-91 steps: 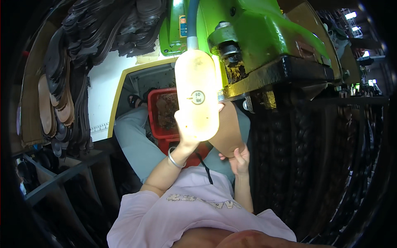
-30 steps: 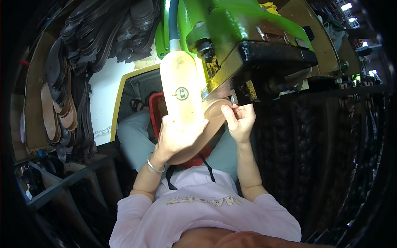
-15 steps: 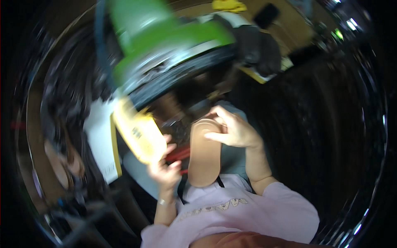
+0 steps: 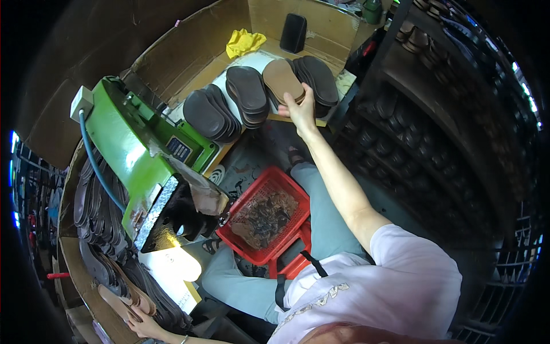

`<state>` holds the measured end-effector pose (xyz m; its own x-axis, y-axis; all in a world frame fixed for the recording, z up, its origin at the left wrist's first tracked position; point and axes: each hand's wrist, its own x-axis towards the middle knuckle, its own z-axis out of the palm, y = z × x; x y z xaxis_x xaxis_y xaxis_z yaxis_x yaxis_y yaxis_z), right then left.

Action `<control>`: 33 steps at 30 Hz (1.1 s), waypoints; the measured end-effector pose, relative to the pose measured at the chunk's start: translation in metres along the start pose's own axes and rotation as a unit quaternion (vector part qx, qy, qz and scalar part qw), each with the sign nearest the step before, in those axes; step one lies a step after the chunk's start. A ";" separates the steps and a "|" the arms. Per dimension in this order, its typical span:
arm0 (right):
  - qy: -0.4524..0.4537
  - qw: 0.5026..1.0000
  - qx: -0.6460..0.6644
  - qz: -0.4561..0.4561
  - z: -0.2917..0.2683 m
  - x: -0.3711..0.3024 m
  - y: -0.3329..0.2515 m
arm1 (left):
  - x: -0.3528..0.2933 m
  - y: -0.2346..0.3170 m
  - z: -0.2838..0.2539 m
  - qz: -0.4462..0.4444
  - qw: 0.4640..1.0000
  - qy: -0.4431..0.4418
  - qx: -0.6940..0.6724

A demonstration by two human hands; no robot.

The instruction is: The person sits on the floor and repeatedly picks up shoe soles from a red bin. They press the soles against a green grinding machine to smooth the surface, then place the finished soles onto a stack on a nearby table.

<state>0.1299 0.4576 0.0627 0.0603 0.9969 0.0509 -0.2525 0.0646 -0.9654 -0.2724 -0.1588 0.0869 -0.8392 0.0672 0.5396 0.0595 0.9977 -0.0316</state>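
Note:
Out at the far table, my right hand (image 4: 300, 110) has its thumb and fingers around the near end of a tan shoe sole (image 4: 282, 77). That sole sits among piles of dark soles. Low on the left, my left hand (image 4: 144, 327) grips the near end of another tan sole (image 4: 116, 302) at the edge of a cardboard bin; its fingers are partly hidden. Between my hands stands a green machine (image 4: 134, 155) with a lit black head. A pale, brightly lit sole (image 4: 179, 265) lies beneath its lamp.
A red basket (image 4: 252, 255) of dark scraps stands between my legs. Dark sole piles (image 4: 212, 114) line the far table beside a yellow cloth (image 4: 245, 43) and a black block (image 4: 293, 33). The cardboard bin (image 4: 86, 286) at left holds many soles; shoe racks (image 4: 424, 137) stand at right.
My right hand has gone from above my lap out to the far table with a tan sole. My left hand has left the sole by the lamp and moved to the left bin. The view has shifted.

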 end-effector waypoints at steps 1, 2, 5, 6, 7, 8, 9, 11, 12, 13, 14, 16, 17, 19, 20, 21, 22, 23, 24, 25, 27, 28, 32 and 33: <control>-0.010 0.998 -0.063 -0.028 0.002 0.001 0.011 | 0.005 -0.013 0.000 -0.020 1.000 -0.006 0.007; -0.004 0.993 -0.113 -0.024 0.004 -0.008 0.005 | 0.003 -0.019 -0.002 -0.039 0.999 -0.017 0.015; 0.012 0.971 -0.235 -0.042 -0.001 -0.045 -0.009 | 0.001 -0.024 -0.019 -0.049 0.990 0.001 -0.129; -0.007 0.973 -0.228 -0.017 -0.005 -0.058 -0.013 | 0.001 -0.023 -0.029 -0.066 0.979 0.001 -0.193; -0.041 0.976 -0.212 -0.018 -0.014 -0.069 -0.009 | -0.005 -0.003 -0.057 -0.137 0.958 0.003 -0.251; -0.079 0.978 -0.192 -0.015 -0.018 -0.084 -0.002 | -0.012 -0.015 -0.065 -0.101 0.898 0.046 -0.425; -0.145 0.968 -0.203 0.018 -0.021 -0.101 0.003 | -0.016 -0.027 -0.076 -0.108 0.867 0.069 -0.482; -0.291 0.934 -0.160 0.132 -0.024 -0.146 0.008 | -0.043 -0.017 -0.125 -0.102 0.857 0.087 -0.497; -0.373 0.897 -0.092 0.220 -0.019 -0.175 0.010 | -0.059 -0.030 -0.139 -0.053 0.862 0.071 -0.500; -0.453 0.854 -0.047 0.251 -0.017 -0.199 0.015 | -0.080 -0.003 -0.172 -0.012 0.896 0.026 -0.443; -0.525 0.803 -0.001 0.283 -0.017 -0.220 0.018 | -0.095 0.031 -0.184 0.056 0.878 -0.014 -0.474; -0.494 0.737 0.167 0.430 -0.019 -0.257 0.020 | -0.121 0.093 -0.199 0.178 0.819 -0.124 -0.531; -0.469 0.687 0.267 0.487 -0.030 -0.260 0.026 | -0.135 0.123 -0.186 0.185 0.767 -0.198 -0.581; -0.443 0.722 0.222 0.483 -0.049 -0.267 0.014 | -0.174 0.165 -0.162 0.152 0.621 -0.357 -0.682; -0.452 0.742 0.149 0.472 -0.072 -0.260 0.011 | -0.196 0.183 -0.145 0.177 0.574 -0.344 -0.722; -0.429 0.754 0.166 0.468 -0.094 -0.255 0.012 | -0.216 0.205 -0.141 0.081 0.473 -0.390 -0.786; -0.402 0.772 0.179 0.459 -0.114 -0.254 0.012 | -0.234 0.228 -0.139 -0.014 0.351 -0.427 -0.833; -0.362 0.805 0.151 0.445 -0.122 -0.259 0.009 | -0.243 0.245 -0.140 -0.024 0.259 -0.465 -0.847; -0.321 0.836 0.121 0.427 -0.127 -0.264 0.005 | -0.253 0.261 -0.141 -0.032 0.161 -0.496 -0.853; -0.281 0.863 0.091 0.409 -0.130 -0.270 0.002 | -0.267 0.273 -0.141 -0.034 0.172 -0.525 -0.833; -0.242 0.863 0.166 0.412 -0.138 -0.283 0.014 | -0.281 0.299 -0.142 0.053 0.339 -0.486 -0.804; -0.219 0.863 0.209 0.404 -0.138 -0.286 0.016 | -0.274 0.311 -0.145 0.039 0.328 -0.508 -0.795; -0.141 0.875 0.297 0.357 -0.135 -0.291 0.015 | -0.234 0.333 -0.160 0.029 0.327 -0.572 -0.751; -0.120 0.898 0.261 0.334 -0.138 -0.290 0.017 | -0.227 0.335 -0.161 0.040 0.346 -0.566 -0.747</control>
<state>0.2415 0.1637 -0.0041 -0.4659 0.7987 -0.3808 -0.5768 -0.6005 -0.5538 0.0250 0.1588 0.0898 -0.4267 0.8971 -0.1148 -0.3905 -0.0683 0.9181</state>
